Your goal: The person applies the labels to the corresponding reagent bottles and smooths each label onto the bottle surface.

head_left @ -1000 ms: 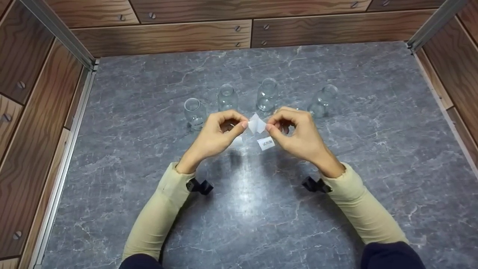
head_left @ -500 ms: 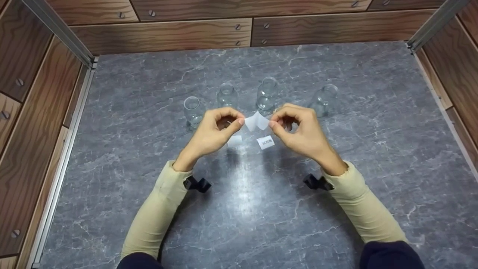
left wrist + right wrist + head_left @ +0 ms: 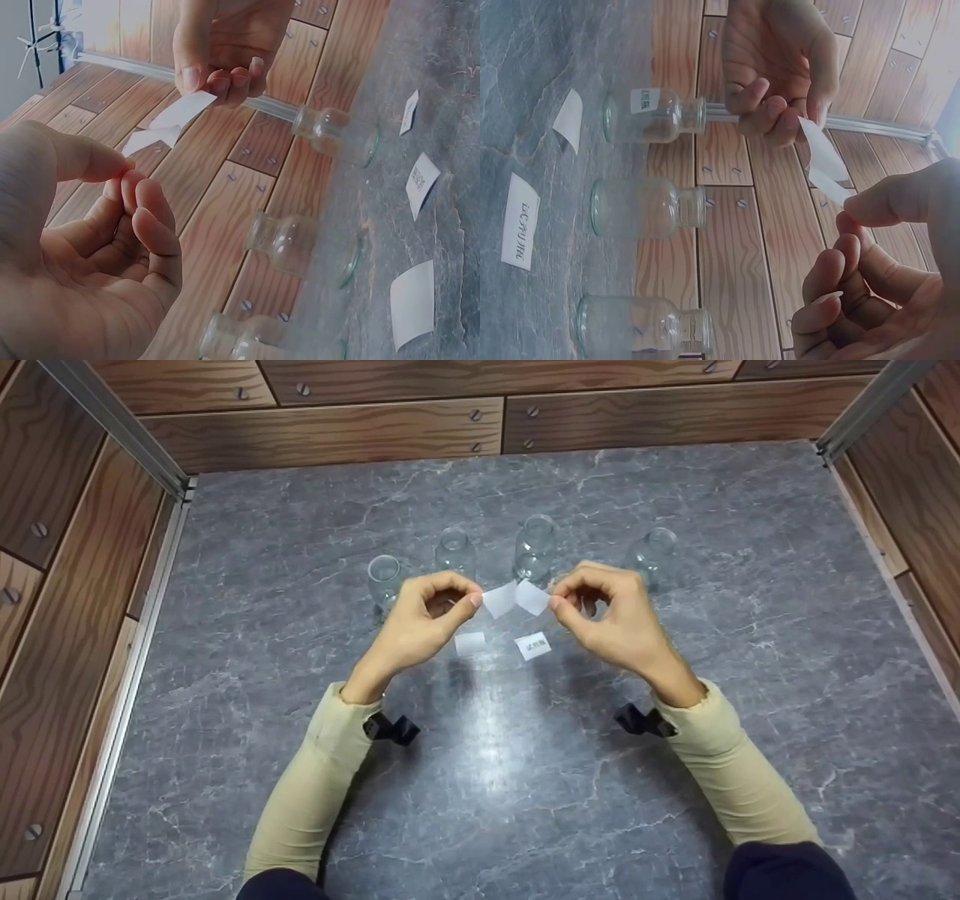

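In the head view, my left hand (image 3: 429,619) pinches a corner of a thin white label piece (image 3: 499,600) between thumb and index finger. Opposite it, my right hand (image 3: 611,619) pinches a second white label piece (image 3: 532,598) the same way. Both pieces are held above the table, and their inner edges meet; the right wrist view shows them joined at a fold (image 3: 810,171). Which is label and which is backing, I cannot tell. Beneath the hands lie a blank-looking white label (image 3: 470,643) and a printed label (image 3: 533,646).
Several clear glass bottles stand in a row behind the hands, among them the leftmost bottle (image 3: 385,577) and the rightmost bottle (image 3: 654,556). One bears a printed label (image 3: 645,100). Wood-patterned panels (image 3: 322,435) bound the grey marbled table (image 3: 480,825).
My hands have drawn apart, left hand to the left and right hand to the right. The white pieces between them have spread from a narrow fold into two separate-looking flaps.
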`<state>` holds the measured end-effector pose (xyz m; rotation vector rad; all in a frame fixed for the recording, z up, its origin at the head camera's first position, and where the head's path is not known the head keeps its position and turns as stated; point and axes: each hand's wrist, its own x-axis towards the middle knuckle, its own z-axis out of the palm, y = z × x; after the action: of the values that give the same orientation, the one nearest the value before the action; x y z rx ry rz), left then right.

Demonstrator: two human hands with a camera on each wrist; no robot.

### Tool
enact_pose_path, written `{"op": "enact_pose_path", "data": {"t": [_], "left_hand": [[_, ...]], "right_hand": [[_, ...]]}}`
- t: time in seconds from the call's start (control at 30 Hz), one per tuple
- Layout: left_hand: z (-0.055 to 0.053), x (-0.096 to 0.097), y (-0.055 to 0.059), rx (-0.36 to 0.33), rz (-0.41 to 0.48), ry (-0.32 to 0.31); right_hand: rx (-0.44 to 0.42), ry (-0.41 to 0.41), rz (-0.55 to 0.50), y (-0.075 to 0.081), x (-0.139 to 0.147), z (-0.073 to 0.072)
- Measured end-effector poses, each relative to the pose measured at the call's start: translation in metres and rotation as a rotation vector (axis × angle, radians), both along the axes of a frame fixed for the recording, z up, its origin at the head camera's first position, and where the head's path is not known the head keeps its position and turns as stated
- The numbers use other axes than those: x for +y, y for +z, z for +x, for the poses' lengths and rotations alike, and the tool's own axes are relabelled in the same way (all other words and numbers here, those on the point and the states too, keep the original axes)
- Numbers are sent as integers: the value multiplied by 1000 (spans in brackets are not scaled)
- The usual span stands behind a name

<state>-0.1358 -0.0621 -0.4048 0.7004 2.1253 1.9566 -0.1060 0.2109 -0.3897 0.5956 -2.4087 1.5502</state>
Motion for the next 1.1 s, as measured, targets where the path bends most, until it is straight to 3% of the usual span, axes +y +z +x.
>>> {"op": "enact_pose_path", "data": {"t": [0.3,0.5,0.67,0.83,1.1], "left_hand": [[-1,-3,1,-4,-16,18],[-1,0,-1,-40,-139,-28],[-1,5,-8,-58,-243,-67],[-2,9,-16,-67,-304,-66],[-6,16,-37,-163,-412,-105]], "right_hand": [[2,-26,9,2,5,-2],[2,-46,16,4,7,-2],[2,-55,9,4,7,-2],[-2,-57,21,3,8,-3],[-2,-64,28,3,7,-4]]}}
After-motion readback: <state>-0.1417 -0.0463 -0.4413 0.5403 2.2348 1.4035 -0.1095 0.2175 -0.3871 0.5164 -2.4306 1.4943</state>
